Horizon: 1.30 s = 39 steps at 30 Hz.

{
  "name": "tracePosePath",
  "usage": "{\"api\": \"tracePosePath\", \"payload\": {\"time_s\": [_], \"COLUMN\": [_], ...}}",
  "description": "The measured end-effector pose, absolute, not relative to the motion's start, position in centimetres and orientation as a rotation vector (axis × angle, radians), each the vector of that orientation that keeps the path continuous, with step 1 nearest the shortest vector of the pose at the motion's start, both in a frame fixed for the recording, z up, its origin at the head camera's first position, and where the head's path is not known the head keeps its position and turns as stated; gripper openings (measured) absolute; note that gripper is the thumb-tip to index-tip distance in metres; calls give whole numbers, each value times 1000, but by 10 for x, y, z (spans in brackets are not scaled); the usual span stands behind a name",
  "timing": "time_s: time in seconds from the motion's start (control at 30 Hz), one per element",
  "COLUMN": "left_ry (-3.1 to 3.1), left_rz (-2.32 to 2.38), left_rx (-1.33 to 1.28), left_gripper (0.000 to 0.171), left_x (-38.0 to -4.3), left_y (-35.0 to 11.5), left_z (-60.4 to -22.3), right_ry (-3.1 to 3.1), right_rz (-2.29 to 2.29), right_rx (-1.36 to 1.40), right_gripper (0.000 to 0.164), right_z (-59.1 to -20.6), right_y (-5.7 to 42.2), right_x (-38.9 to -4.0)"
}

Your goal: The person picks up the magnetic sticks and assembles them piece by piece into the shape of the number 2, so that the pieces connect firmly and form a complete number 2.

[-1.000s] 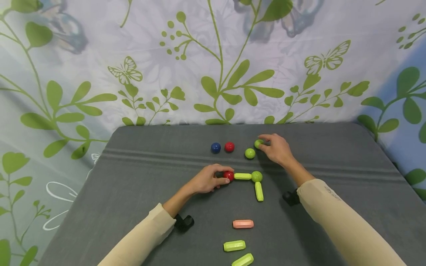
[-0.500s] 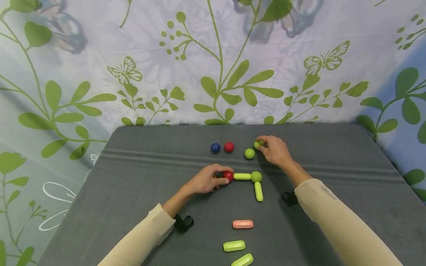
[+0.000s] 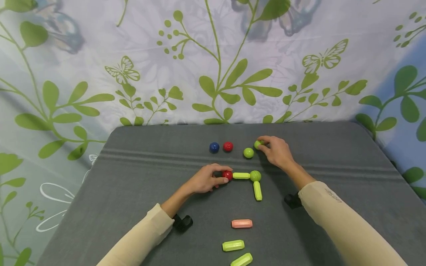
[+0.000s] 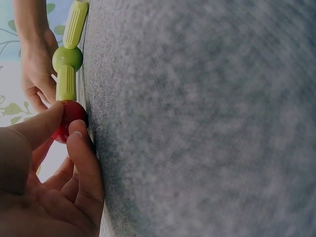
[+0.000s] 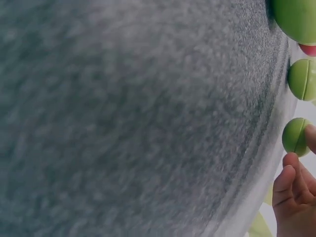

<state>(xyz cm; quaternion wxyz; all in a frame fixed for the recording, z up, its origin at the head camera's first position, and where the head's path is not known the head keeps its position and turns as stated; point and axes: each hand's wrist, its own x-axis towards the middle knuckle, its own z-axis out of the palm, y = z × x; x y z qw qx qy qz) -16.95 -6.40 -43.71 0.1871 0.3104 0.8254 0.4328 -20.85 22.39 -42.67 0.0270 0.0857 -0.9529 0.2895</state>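
Note:
My left hand (image 3: pixel 207 180) pinches a red ball (image 3: pixel 227 175) between thumb and fingers. That ball joins a light green ribbed stick (image 3: pixel 241 176), which runs to a green ball (image 3: pixel 255 176); a second green stick (image 3: pixel 257 191) extends from it toward me, making an L. In the left wrist view the red ball (image 4: pixel 70 121) sits between thumb and fingertips. Farther back, my right hand (image 3: pixel 277 150) pinches a loose green ball (image 3: pixel 257 144) by its sides; the right wrist view shows this green ball (image 5: pixel 295 137) at the fingertips. Another green ball (image 3: pixel 248 153) lies just left of it.
A blue ball (image 3: pixel 214 147) and a red ball (image 3: pixel 227 146) lie side by side at the back of the grey cloth-covered table (image 3: pixel 149 159). Nearer me are a pink stick (image 3: pixel 242 223) and two green sticks, one (image 3: pixel 233 245) behind the other (image 3: pixel 242 259). A patterned curtain (image 3: pixel 149 74) hangs behind.
Both hands keep their grip in nearly the same places. The head view has shifted very slightly; the balls and sticks stay as they were.

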Motion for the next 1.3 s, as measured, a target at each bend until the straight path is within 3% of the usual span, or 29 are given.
{"api": "tracePosePath", "payload": {"time_s": [0.3, 0.73, 1.3], "left_ry": [2315, 2315, 2314], "left_rz": [1227, 1225, 1226], "left_rx": [864, 872, 878], "left_gripper": [35, 35, 35], "left_x": [-170, -169, -168], "left_y": [-66, -65, -66], "left_z": [-436, -438, -437], "right_ry": [-2803, -2664, -2629], "right_rz": [1075, 1110, 1220], "right_rx": [318, 576, 757], "right_gripper": [33, 28, 27], "right_z": [-421, -408, -422], "right_y": [233, 219, 214], "right_x": [-178, -99, -72]}}
